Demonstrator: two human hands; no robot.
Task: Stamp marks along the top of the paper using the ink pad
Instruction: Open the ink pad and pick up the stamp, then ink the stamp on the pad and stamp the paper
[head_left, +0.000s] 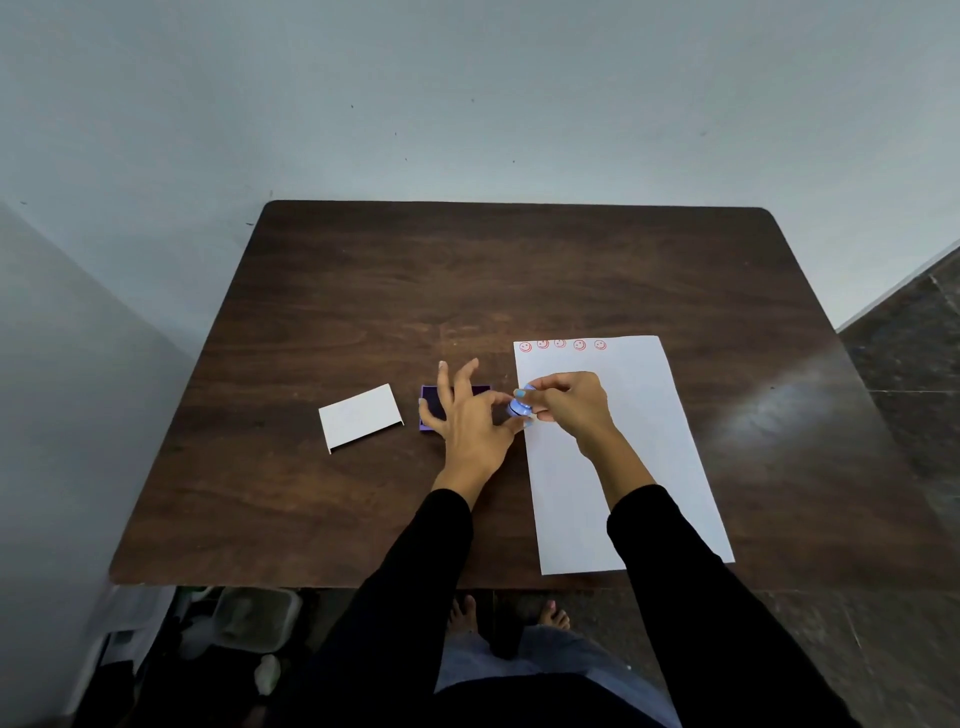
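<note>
A white sheet of paper (639, 467) lies on the right of the dark wooden table (363, 291). Several red smiley marks (561, 344) run along its top edge from the left. My right hand (569, 405) holds a small blue round stamp (519, 407) over the paper's left edge. My left hand (470, 415) pinches the same stamp with thumb and forefinger, the other fingers spread. Under that hand sits the open purple ink pad (434, 402), partly hidden.
The ink pad's white lid (360, 417) lies on the table to the left of the pad. Walls close off the far side and the left. Containers (254, 618) stand on the floor under the table's near left edge, beside my bare feet.
</note>
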